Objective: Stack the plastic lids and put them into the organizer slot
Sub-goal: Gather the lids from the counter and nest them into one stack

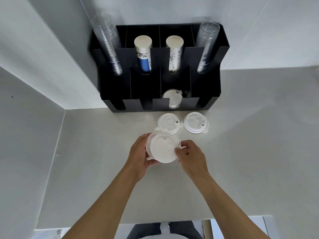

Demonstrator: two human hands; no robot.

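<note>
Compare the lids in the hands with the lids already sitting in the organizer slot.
The held lids are off the counter, gripped by the left hand and right hand; the slotted lids rest untouched in the black organizer. The held lids are in full view and tilted toward the camera; the slotted lids lie flat, partly hidden behind the organizer's front wall. Both are white, round plastic lids.
</note>
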